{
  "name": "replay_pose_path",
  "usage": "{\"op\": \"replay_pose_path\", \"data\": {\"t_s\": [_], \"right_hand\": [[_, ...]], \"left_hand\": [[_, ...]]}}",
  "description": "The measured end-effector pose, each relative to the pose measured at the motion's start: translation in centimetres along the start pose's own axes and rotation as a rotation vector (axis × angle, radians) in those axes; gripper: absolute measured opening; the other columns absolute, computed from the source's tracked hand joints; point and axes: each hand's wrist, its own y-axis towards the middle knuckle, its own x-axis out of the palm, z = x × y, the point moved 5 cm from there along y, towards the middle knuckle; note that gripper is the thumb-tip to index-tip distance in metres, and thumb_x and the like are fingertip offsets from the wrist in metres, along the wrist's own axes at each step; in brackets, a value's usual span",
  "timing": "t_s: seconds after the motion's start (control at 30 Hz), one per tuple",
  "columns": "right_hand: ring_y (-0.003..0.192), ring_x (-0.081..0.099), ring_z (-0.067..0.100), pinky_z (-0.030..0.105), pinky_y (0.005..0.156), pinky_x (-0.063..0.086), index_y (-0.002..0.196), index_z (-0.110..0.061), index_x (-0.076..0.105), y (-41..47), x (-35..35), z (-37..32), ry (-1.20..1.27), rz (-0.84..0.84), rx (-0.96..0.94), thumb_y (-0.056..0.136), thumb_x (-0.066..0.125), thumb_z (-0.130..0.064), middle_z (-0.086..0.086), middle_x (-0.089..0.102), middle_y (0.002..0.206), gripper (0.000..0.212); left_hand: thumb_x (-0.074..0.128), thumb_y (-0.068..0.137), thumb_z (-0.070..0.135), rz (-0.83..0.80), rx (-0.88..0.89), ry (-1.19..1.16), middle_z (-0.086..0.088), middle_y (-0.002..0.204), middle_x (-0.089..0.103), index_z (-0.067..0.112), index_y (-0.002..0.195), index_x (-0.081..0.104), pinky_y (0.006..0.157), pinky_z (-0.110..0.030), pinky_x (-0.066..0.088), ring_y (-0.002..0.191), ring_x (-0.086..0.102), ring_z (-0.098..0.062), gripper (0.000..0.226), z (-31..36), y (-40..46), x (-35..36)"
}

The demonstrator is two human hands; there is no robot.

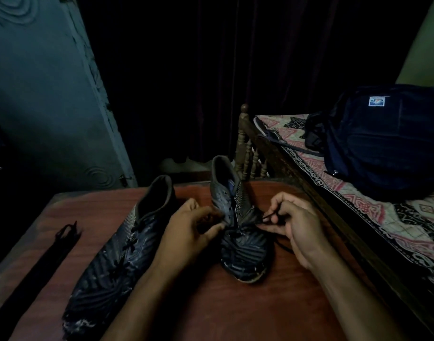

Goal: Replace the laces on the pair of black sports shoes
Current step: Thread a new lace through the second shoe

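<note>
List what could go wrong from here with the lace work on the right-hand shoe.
1. The room is dim and the lace is black against the black shoe, so the right hand pinching it could easily miss or skip an eyelet.
2. The left hand holds the shoe only at its tongue area; a hard tug might drag it across the table.
3. The loose laces lie near the table's left edge and might slide off.
</note>
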Motion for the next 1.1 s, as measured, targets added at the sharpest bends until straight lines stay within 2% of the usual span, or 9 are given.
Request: {"op": "replay_pose_path", "data": {"t_s": [0.17, 0.33, 0.47, 0.57, 0.7, 0.8, 0.97, 1.03, 1.1], "right_hand": [[0.063, 0.055, 0.016, 0.043, 0.074, 0.061, 0.067, -0.008, 0.06, 0.0, 0.0, 0.0, -0.019, -0.044, -0.028, 0.087, 0.042, 0.001, 0.007, 0.042, 0.059, 0.028], [0.071, 0.063, 0.015, 0.029, 0.073, 0.058, 0.078, -0.011, 0.073, -0.1, 0.2, 0.2, -0.291, -0.135, -0.126, 0.093, 0.069, -0.011, 0.004, 0.068, 0.071, 0.015], [0.062, 0.047, 0.007, 0.025, 0.061, 0.038, 0.083, -0.027, 0.077, -0.2, -0.4, 0.3, -0.669, -0.191, -0.205, 0.088, 0.075, -0.033, -0.005, 0.057, 0.064, 0.008], [0.078, 0.067, 0.008, 0.03, 0.074, 0.051, 0.085, -0.031, 0.075, -0.4, -0.1, -0.2, -0.692, -0.233, -0.244, 0.091, 0.072, -0.032, -0.008, 0.073, 0.081, 0.007], [0.089, 0.068, 0.002, 0.024, 0.082, 0.052, 0.086, -0.03, 0.072, -0.6, 0.3, -0.7, -0.738, -0.239, -0.279, 0.092, 0.071, -0.027, -0.013, 0.074, 0.091, 0.007], [0.091, 0.07, 0.008, 0.025, 0.085, 0.056, 0.09, -0.029, 0.075, -0.5, 0.3, -0.6, -0.616, -0.23, -0.231, 0.09, 0.074, -0.017, -0.008, 0.074, 0.09, 0.012], [0.095, 0.072, 0.023, 0.034, 0.085, 0.061, 0.092, -0.015, 0.075, -0.7, 0.6, -0.4, -0.201, -0.253, -0.092, 0.092, 0.066, -0.002, 0.011, 0.076, 0.095, 0.016], [0.098, 0.073, 0.025, 0.034, 0.084, 0.061, 0.09, -0.016, 0.075, -0.7, 0.7, -0.4, -0.181, -0.263, -0.08, 0.093, 0.064, -0.001, 0.015, 0.075, 0.098, 0.019], [0.099, 0.073, 0.026, 0.034, 0.084, 0.06, 0.09, -0.017, 0.076, -0.7, 0.7, -0.3, -0.196, -0.266, -0.082, 0.094, 0.062, 0.0, 0.016, 0.075, 0.1, 0.022]], "left_hand": [[0.084, 0.082, 0.036, -0.019, 0.109, 0.084, 0.014, 0.091, 0.045, 0.03, 0.106, 0.08, 0.073, -0.017, 0.042, 0.088, 0.051, -0.007, 0.025, -0.4, 0.4, -0.1], [0.072, 0.094, 0.031, -0.013, 0.148, 0.164, 0.013, 0.096, 0.044, 0.028, 0.092, 0.069, 0.077, -0.035, 0.05, 0.093, 0.049, -0.011, 0.005, -0.6, 0.2, 0.2], [0.05, 0.102, 0.04, 0.001, 0.035, 0.082, 0.015, 0.098, 0.044, 0.028, 0.092, 0.056, 0.084, -0.028, 0.045, 0.095, 0.048, -0.005, 0.017, -0.8, -0.1, 0.9], [0.049, 0.105, 0.034, 0.03, -0.03, 0.003, 0.015, 0.094, 0.051, 0.034, 0.089, 0.05, 0.081, -0.027, 0.041, 0.092, 0.052, -0.007, 0.015, -0.9, -0.2, 1.4], [0.055, 0.105, 0.024, 0.076, -0.154, -0.198, 0.016, 0.088, 0.065, 0.027, 0.09, 0.057, 0.073, -0.015, 0.044, 0.083, 0.06, 0.0, 0.015, -1.3, -0.3, 1.2], [0.056, 0.104, 0.02, 0.131, -0.202, -0.256, 0.016, 0.089, 0.067, 0.025, 0.091, 0.06, 0.071, -0.013, 0.045, 0.079, 0.061, 0.001, 0.015, -1.7, -0.3, 1.0], [0.05, 0.102, 0.008, 0.152, -0.304, -0.368, 0.013, 0.087, 0.071, 0.033, 0.095, 0.071, 0.077, -0.033, 0.052, 0.08, 0.064, -0.007, 0.033, -2.7, 0.0, 1.3], [0.053, 0.097, 0.006, 0.153, -0.284, -0.296, 0.012, 0.094, 0.07, 0.036, 0.09, 0.074, 0.082, -0.031, 0.053, 0.088, 0.066, -0.003, 0.037, -2.2, 0.1, 1.0], [0.063, 0.094, 0.012, 0.148, -0.261, -0.276, 0.01, 0.094, 0.066, 0.034, 0.089, 0.075, 0.079, -0.022, 0.05, 0.087, 0.064, 0.001, 0.026, -1.6, 0.0, 0.8]]}}
